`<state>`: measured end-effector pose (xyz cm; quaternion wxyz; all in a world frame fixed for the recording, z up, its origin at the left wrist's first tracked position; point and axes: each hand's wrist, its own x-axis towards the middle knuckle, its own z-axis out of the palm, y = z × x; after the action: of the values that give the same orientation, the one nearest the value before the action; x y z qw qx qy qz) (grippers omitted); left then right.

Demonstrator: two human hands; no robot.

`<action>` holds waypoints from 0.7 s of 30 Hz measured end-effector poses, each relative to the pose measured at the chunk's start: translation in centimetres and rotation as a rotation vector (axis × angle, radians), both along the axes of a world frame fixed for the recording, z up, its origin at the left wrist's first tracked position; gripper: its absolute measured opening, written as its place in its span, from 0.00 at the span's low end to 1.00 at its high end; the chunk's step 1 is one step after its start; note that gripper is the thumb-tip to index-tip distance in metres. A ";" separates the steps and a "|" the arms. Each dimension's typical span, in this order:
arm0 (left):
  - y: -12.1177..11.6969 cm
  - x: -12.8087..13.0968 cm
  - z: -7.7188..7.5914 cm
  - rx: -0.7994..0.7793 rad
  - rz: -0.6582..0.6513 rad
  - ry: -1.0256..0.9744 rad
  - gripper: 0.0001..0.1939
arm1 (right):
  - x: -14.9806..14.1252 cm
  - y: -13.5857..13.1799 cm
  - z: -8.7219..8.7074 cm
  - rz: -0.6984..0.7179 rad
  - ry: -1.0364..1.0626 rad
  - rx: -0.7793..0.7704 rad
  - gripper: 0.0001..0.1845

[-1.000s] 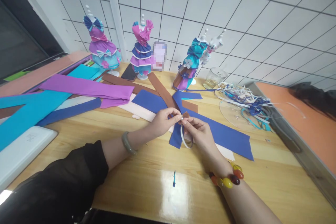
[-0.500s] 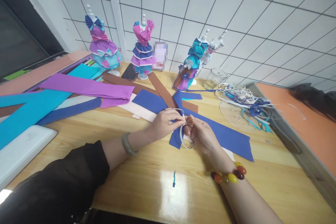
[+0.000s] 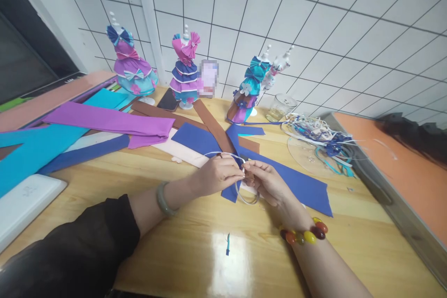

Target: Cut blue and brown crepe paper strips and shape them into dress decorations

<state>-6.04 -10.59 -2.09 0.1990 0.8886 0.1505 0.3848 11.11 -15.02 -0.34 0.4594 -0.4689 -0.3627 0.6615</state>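
My left hand (image 3: 218, 174) is closed in a pinch on a thin white ribbon (image 3: 247, 202), which loops over the fingers and hangs below them. My right hand (image 3: 267, 181) pinches a small brown pleated piece of fabric (image 3: 249, 178), largely covered by the fingers. Both sets of fingertips meet at the ribbon and the brown piece, just above the table. Beneath and behind them, wide dark blue fabric strips (image 3: 303, 184) lie crossed with a brown strip (image 3: 213, 125).
Small dress forms in fabric dresses (image 3: 185, 72) stand along the tiled wall. Purple (image 3: 111, 118) and turquoise strips (image 3: 45, 153) cover the left. Toward the right are a glass jar (image 3: 281, 107) and a tangle of ribbons (image 3: 321, 135). A small blue scrap (image 3: 228, 244) lies in front.
My right fingers have shifted up around the brown piece, covering more of it. Both hands stay together, and the whole view has shifted slightly.
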 end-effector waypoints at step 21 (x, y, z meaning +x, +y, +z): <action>0.1 -0.1 0.5 -0.046 0.113 -0.012 0.08 | 0.1 -0.1 0.0 0.016 -0.199 0.280 0.05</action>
<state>-6.19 -10.53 -1.62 0.1984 0.8716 0.2082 0.3970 11.20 -15.16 -0.36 0.4767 -0.4607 -0.4987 0.5584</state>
